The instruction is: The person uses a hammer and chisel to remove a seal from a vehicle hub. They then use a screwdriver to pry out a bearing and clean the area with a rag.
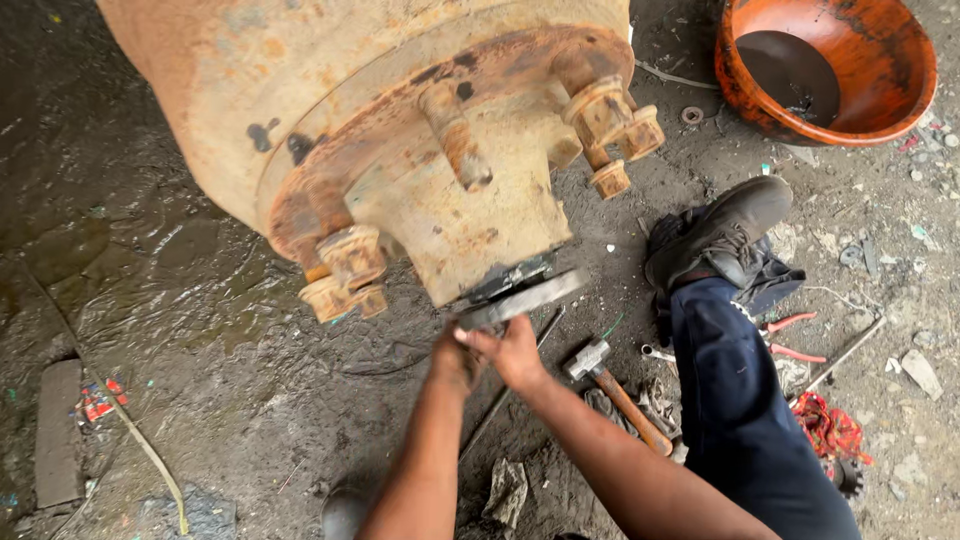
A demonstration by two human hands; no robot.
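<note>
Oil-dark, littered ground (200, 300) is seen beneath a rusty wheel hub (400, 150). At its end, a grey round cap (525, 298) is gripped by the left hand (456, 358) and right hand (517, 352), held close together. A hammer (612, 390) lies nearby.

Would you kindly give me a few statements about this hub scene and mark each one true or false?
1. Both hands, left and right, are at the grey end cap of the hub. True.
2. The hammer is in the right hand. False: it lies on the ground beside the leg.
3. The orange bowl sits at upper right with dark liquid inside. True.
4. The hub is freshly painted blue. False: it is tan and rusty.
5. Red-handled pliers lie right of the leg. True.
</note>
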